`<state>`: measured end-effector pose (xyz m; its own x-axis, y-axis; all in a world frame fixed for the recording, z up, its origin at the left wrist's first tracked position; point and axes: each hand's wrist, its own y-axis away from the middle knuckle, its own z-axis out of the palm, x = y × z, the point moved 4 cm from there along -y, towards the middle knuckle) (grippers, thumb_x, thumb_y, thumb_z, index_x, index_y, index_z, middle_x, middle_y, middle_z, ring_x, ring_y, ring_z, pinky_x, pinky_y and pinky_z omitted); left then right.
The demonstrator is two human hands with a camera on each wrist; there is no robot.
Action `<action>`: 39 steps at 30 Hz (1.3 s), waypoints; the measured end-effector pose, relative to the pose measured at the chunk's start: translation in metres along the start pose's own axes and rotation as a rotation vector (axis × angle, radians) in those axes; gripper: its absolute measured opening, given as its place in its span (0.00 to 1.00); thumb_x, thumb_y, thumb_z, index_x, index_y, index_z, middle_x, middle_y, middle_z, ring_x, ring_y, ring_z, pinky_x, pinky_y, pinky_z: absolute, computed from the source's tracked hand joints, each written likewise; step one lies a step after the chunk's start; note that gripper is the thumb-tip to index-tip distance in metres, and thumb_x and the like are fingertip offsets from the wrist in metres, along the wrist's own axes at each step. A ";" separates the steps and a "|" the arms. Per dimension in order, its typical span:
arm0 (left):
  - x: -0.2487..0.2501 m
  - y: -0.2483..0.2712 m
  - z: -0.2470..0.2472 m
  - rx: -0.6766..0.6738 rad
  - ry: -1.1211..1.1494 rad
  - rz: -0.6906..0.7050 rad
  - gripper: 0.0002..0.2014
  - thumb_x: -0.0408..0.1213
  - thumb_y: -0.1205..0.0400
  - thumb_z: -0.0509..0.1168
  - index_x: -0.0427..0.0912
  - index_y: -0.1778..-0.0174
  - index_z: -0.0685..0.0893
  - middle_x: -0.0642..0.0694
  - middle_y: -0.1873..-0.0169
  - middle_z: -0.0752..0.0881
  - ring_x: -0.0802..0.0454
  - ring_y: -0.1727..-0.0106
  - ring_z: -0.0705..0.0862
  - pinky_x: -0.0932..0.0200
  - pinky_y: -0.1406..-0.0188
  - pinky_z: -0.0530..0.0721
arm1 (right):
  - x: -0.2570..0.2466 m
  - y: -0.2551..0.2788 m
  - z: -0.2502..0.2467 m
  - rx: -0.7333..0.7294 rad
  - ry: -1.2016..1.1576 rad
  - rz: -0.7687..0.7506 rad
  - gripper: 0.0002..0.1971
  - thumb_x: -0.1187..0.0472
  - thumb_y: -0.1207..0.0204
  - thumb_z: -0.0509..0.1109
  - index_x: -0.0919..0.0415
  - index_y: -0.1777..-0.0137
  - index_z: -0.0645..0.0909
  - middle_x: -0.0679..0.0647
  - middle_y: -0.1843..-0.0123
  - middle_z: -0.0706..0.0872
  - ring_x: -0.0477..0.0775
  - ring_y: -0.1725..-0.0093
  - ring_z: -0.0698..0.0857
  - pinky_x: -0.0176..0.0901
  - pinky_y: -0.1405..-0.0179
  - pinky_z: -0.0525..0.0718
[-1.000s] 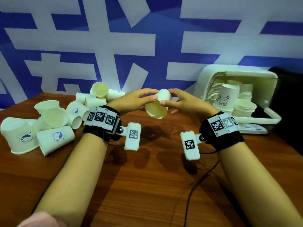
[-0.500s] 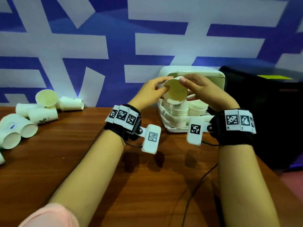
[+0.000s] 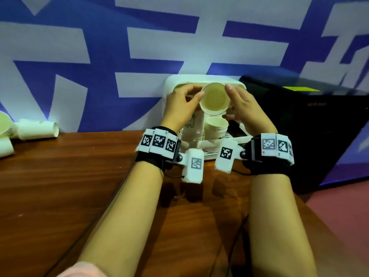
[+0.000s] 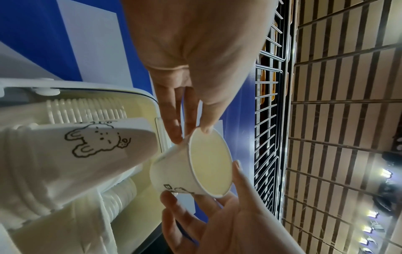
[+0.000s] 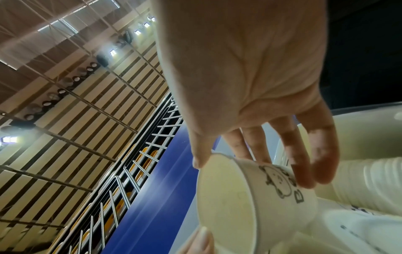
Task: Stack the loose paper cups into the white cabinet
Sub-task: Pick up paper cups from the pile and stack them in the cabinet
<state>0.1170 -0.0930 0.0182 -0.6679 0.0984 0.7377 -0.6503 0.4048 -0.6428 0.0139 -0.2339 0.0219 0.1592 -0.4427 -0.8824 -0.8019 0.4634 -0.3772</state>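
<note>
Both hands hold one paper cup (image 3: 214,98) in front of the open mouth of the white cabinet (image 3: 171,82), which stands on the wooden table (image 3: 60,186) against the blue and white wall. The cup lies tilted on its side: its long axis runs from the person toward the cabinet, the open rim facing back toward the person and slightly up, the closed base pointing into the cabinet. A line-drawn cartoon animal shows on its wall in both wrist views.

The left hand (image 3: 179,108) pinches the cup at the rim, thumb on the lip and fingertips (image 4: 174,134) on the outer wall. The right hand (image 3: 245,110) grips the opposite side the same way, thumb at the rim and fingers (image 5: 304,173) curled over the printed wall.

Inside the cabinet, just below the held cup, stand nested stacks of cups (image 3: 216,125), one tall stack at the left bearing the same cartoon print. Whether the held cup's base touches any stack cannot be told.

Far left of the cabinet, a few loose cups (image 3: 38,128) lie on their sides on the table by the wall.
</note>
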 end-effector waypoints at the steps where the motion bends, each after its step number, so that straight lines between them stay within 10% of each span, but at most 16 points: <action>1: 0.001 0.000 0.000 -0.008 0.014 0.010 0.09 0.38 0.18 0.67 0.48 0.43 0.88 0.51 0.49 0.89 0.57 0.47 0.87 0.50 0.45 0.88 | -0.001 -0.001 0.001 0.006 -0.005 -0.009 0.17 0.41 0.15 0.56 0.49 0.39 0.79 0.53 0.40 0.85 0.56 0.42 0.86 0.54 0.43 0.87; 7: 0.002 0.005 0.007 -0.057 0.087 0.008 0.12 0.33 0.18 0.67 0.44 0.39 0.85 0.49 0.44 0.88 0.56 0.41 0.85 0.53 0.44 0.88 | -0.001 -0.001 0.003 0.018 0.011 -0.048 0.19 0.45 0.12 0.51 0.52 0.33 0.77 0.55 0.37 0.83 0.54 0.40 0.85 0.40 0.60 0.87; 11: 0.006 0.013 0.018 -0.109 -0.011 0.037 0.22 0.34 0.21 0.71 0.44 0.29 0.79 0.50 0.36 0.84 0.57 0.34 0.81 0.75 0.40 0.79 | 0.004 -0.004 -0.005 0.069 0.072 -0.044 0.24 0.42 0.13 0.52 0.54 0.28 0.76 0.57 0.34 0.81 0.56 0.38 0.84 0.52 0.54 0.91; 18: 0.003 0.020 0.033 -0.299 -0.091 0.045 0.35 0.37 0.20 0.70 0.54 0.18 0.63 0.45 0.26 0.75 0.50 0.26 0.74 0.47 0.29 0.78 | 0.016 -0.005 -0.007 0.121 0.179 0.019 0.22 0.42 0.13 0.49 0.51 0.30 0.77 0.56 0.38 0.84 0.57 0.44 0.86 0.55 0.52 0.90; 23: -0.001 0.019 0.034 -0.287 -0.257 0.091 0.34 0.39 0.18 0.67 0.52 0.17 0.60 0.48 0.21 0.70 0.52 0.23 0.70 0.56 0.23 0.69 | 0.021 -0.008 -0.004 0.146 0.210 0.008 0.24 0.45 0.12 0.48 0.56 0.32 0.79 0.59 0.41 0.86 0.58 0.45 0.86 0.47 0.57 0.87; 32: -0.004 0.026 0.045 -0.392 -0.287 0.063 0.34 0.39 0.18 0.67 0.43 0.17 0.60 0.49 0.17 0.60 0.52 0.19 0.61 0.52 0.20 0.65 | 0.038 -0.008 -0.001 0.192 0.199 0.163 0.27 0.40 0.18 0.47 0.56 0.40 0.82 0.61 0.46 0.88 0.63 0.49 0.88 0.65 0.44 0.86; 36: -0.005 0.028 0.047 -0.416 -0.366 0.062 0.34 0.41 0.17 0.66 0.45 0.16 0.59 0.49 0.17 0.59 0.52 0.17 0.58 0.61 0.21 0.54 | 0.043 -0.006 0.002 0.220 0.163 0.243 0.25 0.45 0.15 0.49 0.60 0.41 0.82 0.63 0.46 0.87 0.62 0.50 0.87 0.52 0.56 0.87; 39: -0.009 0.030 0.048 -0.456 -0.408 0.033 0.33 0.42 0.16 0.65 0.48 0.16 0.59 0.49 0.16 0.57 0.50 0.17 0.58 0.55 0.20 0.56 | 0.055 -0.009 0.002 0.247 0.170 0.276 0.28 0.38 0.25 0.48 0.56 0.46 0.83 0.63 0.45 0.87 0.65 0.45 0.86 0.61 0.42 0.84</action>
<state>0.0856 -0.1255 -0.0178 -0.8285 -0.2019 0.5223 -0.4666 0.7646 -0.4446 0.0307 -0.2608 -0.0239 -0.1570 -0.3873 -0.9085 -0.6355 0.7438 -0.2072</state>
